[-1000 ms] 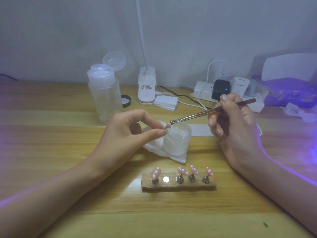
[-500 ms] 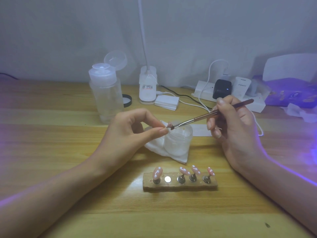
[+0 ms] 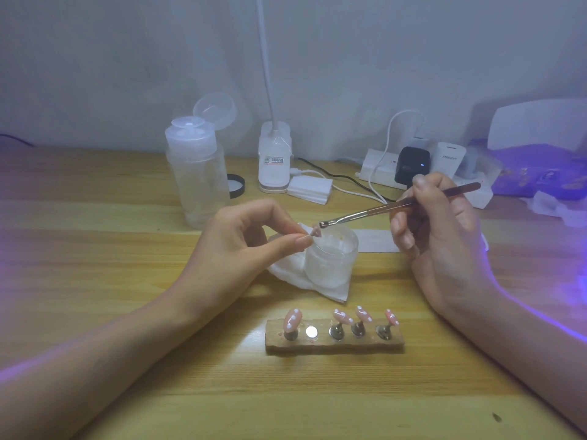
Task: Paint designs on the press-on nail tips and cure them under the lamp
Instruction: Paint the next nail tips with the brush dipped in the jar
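left hand (image 3: 241,246) pinches nail tip (image 3: 316,231) | right hand (image 3: 444,236) grips brush (image 3: 365,214), bristles pointing left

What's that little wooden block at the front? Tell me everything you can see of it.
The block is a long, low slab, wood by its look, with rough edges. It lies flat on the table, lengthwise left to right. Five spots run along its top: four hold metal stands bearing pink nail tips with white dots; the second from the left is a bare shiny disc. Only the table touches it.
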Action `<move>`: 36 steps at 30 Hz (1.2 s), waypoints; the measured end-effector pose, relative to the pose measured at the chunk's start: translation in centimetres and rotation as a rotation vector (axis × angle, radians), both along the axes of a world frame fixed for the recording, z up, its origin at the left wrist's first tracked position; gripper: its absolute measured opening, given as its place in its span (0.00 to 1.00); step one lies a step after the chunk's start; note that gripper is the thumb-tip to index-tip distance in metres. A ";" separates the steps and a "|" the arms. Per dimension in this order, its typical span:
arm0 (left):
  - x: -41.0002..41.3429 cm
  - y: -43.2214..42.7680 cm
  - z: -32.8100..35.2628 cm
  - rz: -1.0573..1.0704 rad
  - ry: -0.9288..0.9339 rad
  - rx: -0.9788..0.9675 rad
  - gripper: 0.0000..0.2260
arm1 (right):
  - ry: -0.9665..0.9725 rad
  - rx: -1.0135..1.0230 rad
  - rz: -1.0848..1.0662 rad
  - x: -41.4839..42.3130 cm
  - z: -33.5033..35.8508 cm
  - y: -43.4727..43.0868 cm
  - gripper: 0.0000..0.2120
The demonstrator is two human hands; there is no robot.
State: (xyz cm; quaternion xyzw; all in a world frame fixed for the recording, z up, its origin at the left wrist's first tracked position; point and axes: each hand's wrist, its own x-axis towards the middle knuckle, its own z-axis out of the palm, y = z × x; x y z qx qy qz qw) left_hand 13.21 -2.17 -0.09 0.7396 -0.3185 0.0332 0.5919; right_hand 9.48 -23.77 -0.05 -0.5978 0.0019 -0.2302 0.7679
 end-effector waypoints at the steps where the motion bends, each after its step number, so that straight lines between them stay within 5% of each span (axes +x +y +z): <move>1: 0.0 0.0 0.0 -0.001 0.001 -0.001 0.10 | -0.008 -0.012 0.013 0.0 0.0 0.0 0.13; 36: 0.2 0.2 -0.3 -0.025 0.041 -0.014 0.08 | 0.028 -0.004 -0.018 0.3 -0.3 0.1 0.15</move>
